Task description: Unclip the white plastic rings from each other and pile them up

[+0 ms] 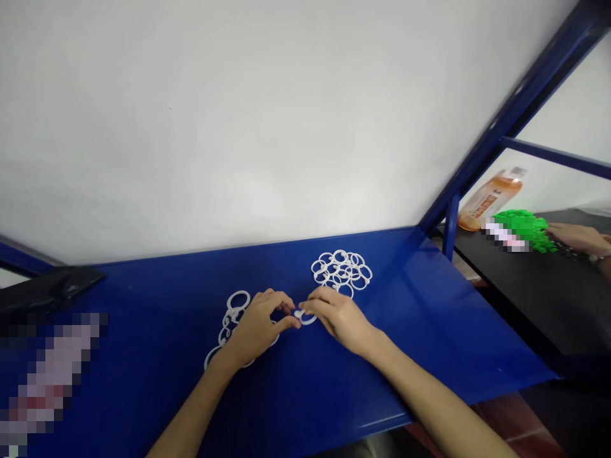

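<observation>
"Cataloguing near to far, clock centred on the held ring, twelve toward the wall: first entry?"

"Blue table [429,318], one; near edge visible at five o'clock."

"Hands?"

"Left hand [258,321], at nine: fingers curved, parted from the thumb, tips just beside the ring's knob; contact cannot be told. Right hand [337,312], at three: fingers pinching one white ring [308,323], which sits between the two hands. Whether it touches the tabletop cannot be told."

"Loose stock?"

"First group of white rings [233,315], at nine, partly hidden by the left hand and wrist. Second group of white rings [341,272], between one and two, overlapping in a bunch just beyond the right hand."

"Outlying items?"

"Black bag-like item [62,283], at nine, well apart. Black table [515,292], at three; by it, another person's hand [580,238] at a bright green item [522,222], grip not clear. Bottle [491,198], one, orange and capped, between two and three."

"Last entries?"

"Blue frame [482,140], between one and two. White wall [286,127], at twelve."
</observation>
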`<state>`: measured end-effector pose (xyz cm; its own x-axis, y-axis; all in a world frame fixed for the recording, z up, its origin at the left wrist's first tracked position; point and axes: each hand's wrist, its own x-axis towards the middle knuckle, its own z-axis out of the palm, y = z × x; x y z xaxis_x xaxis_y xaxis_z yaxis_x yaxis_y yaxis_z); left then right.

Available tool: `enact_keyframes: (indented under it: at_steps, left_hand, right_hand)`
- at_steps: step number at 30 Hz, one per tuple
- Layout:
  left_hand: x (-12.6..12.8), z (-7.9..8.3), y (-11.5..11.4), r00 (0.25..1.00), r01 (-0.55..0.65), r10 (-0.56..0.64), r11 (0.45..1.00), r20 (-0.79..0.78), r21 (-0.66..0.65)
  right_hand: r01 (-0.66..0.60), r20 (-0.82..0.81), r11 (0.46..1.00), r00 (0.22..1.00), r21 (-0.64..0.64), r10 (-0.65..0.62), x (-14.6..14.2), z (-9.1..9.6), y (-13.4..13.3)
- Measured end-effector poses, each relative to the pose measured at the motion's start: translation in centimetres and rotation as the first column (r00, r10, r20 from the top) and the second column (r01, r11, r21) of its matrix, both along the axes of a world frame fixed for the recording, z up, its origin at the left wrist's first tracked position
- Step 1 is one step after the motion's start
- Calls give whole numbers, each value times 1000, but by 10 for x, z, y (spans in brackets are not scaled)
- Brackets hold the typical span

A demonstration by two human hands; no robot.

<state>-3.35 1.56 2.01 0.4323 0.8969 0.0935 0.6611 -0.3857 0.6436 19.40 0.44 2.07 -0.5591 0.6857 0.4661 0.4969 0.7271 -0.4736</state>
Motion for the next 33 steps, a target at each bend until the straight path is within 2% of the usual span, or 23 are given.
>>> enact_keyframes:
  at_steps: [3,6,10,13,18,23,27,33]
  left_hand:
    - [-12,2,2,990,46,-43,999,-132,21]
    - [-23,1,1,977,83,-76,996,-198,29]
    - [-32,1,-1,968,154,-155,988,-199,-23]
    - [-33,-1,0,969,147,-143,989,-202,4]
    - [-24,-5,6,955,76,-65,997,-290,26]
    - [-11,-8,4,974,36,-20,997,-227,64]
    - [-8,-5,0,977,-2,18,997,-211,77]
    - [-12,-6,1,964,78,-51,993,-262,93]
  right_hand:
    - [140,-37,989,990,50,-139,25,10,12]
    - [375,-60,927,926,22,-373,58,16,22]
    - [511,72,857,859,-60,-507,94,8,20]
    - [544,128,835,837,-84,-532,104,-5,10]
    - [537,159,832,841,-141,-516,100,-18,-1]
    - [521,122,838,853,-161,-507,94,-23,1]
    - [583,80,800,812,-142,-578,92,-23,1]
    - [639,34,762,768,-110,-639,94,-20,3]
